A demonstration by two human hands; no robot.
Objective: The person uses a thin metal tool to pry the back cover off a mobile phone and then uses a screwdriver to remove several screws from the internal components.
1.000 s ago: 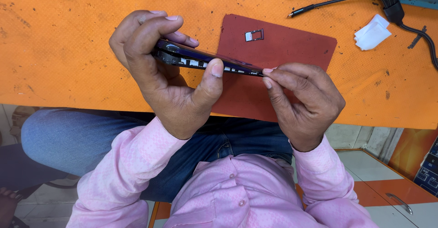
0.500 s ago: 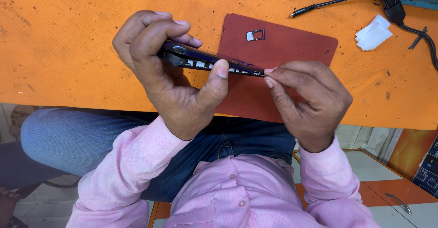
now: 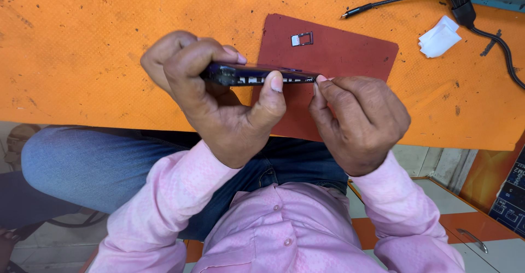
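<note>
Fingers of both hands are closing on the dark phone (image 3: 257, 75) above the red mat (image 3: 350, 49): left hand (image 3: 219, 95) clamping its edges, right hand (image 3: 358, 120) pinching its end; I'm fearing a slip cracking it.

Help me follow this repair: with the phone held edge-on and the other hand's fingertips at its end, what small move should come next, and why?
Probably a gentle pry at that end. The left hand clamps the dark phone edge-on above the red mat, thumb across its side, while the right hand pinches at the phone's end. A small card tray already lies out on the mat.
</note>
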